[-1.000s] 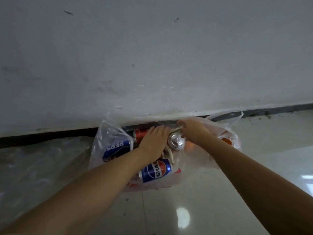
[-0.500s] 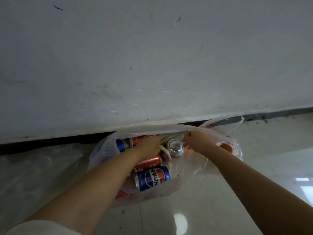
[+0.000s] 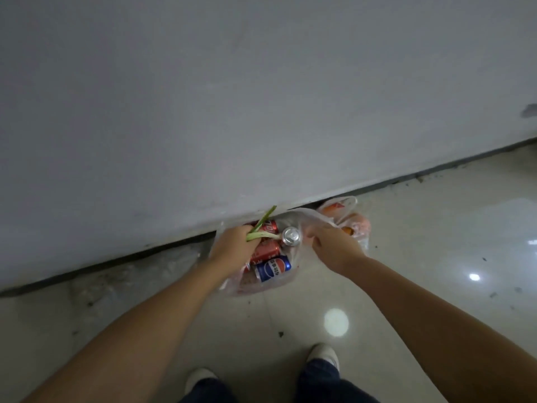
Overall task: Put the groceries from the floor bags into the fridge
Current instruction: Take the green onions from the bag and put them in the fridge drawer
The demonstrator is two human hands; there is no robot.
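My left hand (image 3: 232,245) is clenched on a scallion (image 3: 260,228) above the bag (image 3: 263,286) of cans (image 3: 272,268); my right hand (image 3: 331,245) pinches the bag's rim. The bag sits on glossy tile floor (image 3: 436,242) against a grey wall (image 3: 261,97).

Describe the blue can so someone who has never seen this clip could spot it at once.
Find the clear plastic bag on the pale floor against the grey wall, between the left hand and the right hand. The blue can lies on its side at the bag's near edge. It is the only blue one; the red cans and an upright silver-topped can sit beyond it.
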